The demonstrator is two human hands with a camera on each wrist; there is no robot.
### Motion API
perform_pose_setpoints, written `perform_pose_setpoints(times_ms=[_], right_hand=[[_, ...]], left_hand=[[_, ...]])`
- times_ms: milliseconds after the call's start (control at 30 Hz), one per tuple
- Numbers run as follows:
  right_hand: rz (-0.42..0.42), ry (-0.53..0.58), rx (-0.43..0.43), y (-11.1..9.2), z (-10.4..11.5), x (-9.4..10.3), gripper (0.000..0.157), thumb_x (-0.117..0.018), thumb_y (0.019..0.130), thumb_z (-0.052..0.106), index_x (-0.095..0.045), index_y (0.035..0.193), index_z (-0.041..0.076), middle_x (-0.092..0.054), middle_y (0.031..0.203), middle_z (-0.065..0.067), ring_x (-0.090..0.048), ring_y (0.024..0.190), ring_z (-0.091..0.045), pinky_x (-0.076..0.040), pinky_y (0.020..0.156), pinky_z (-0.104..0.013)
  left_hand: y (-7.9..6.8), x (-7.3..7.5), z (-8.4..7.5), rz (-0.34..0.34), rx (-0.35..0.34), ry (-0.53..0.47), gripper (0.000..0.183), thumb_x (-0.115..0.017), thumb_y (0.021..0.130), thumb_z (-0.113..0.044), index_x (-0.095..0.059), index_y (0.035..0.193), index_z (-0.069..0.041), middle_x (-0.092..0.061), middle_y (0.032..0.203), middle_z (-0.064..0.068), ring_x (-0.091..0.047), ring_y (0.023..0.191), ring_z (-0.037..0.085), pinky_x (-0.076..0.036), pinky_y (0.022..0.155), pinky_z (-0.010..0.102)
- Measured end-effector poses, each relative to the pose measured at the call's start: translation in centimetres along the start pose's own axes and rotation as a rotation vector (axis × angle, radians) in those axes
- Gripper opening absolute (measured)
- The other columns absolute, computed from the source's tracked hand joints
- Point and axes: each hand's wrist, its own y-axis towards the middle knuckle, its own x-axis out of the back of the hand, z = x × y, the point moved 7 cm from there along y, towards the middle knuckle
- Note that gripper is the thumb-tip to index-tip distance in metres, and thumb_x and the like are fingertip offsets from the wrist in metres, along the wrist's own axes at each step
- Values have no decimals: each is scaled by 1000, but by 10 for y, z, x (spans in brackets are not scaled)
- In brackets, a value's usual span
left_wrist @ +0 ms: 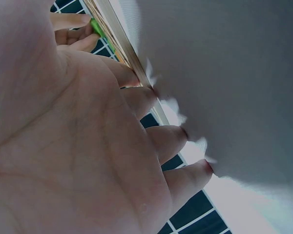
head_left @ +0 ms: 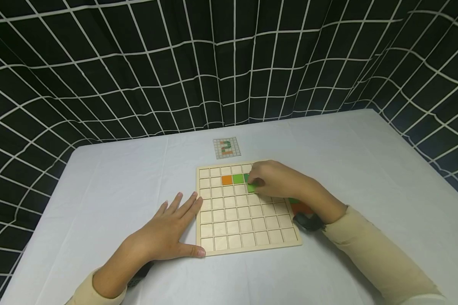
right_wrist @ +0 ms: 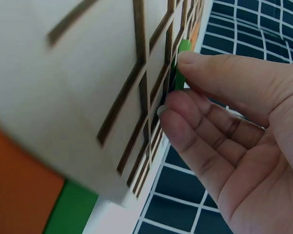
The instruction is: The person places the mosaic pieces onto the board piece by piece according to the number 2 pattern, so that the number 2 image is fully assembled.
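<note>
On the white-covered table lies a light wooden grid board [head_left: 252, 250]. Near its far side, one row holds an orange tile [head_left: 227, 180], a light green tile [head_left: 238, 178] and a dark green tile [head_left: 246, 178], the last partly covered by fingers. My right hand [head_left: 273, 178] pinches another light green tile [right_wrist: 183, 78] between thumb and fingers, close over the cell just below the dark green one. Spread flat, my left hand [head_left: 168, 233] rests at the board's left edge, its thumb at the near corner. In the left wrist view, its fingertips touch the cloth and the board's side.
Behind the board lies a small clear card [head_left: 227, 148] with a gridded orange and green pattern. Orange pieces [head_left: 301, 208] and a green piece [right_wrist: 71, 209] sit beside the board's right edge, partly hidden under my right wrist. A black curtain [head_left: 236, 63] with white grid lines borders the table.
</note>
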Motion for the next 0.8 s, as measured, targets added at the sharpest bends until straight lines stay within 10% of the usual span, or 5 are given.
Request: perform_pose_setpoints(times_ms=[567,800], right_hand=[[51,151,-32,-23,-17,4,16,-71,92,4,-78,106,9,-73,103,2,-64,90,-11,-54,86,-36],[140,105,-292,-81,-58,30,18,-75,89,10,-75,107,11,-71,95,2,-61,85,-17,-56,79,-41]], left_hand=[[-1,-1,-1,1,9,-13,118,-60,78,-79,-16,161,-8,-12,167,10,-6,150,44,-12,114,67],[0,-1,1,6,12,-10,118,-59,78,-80,-16,162,-9,-11,167,10,-5,150,44,-11,114,67]])
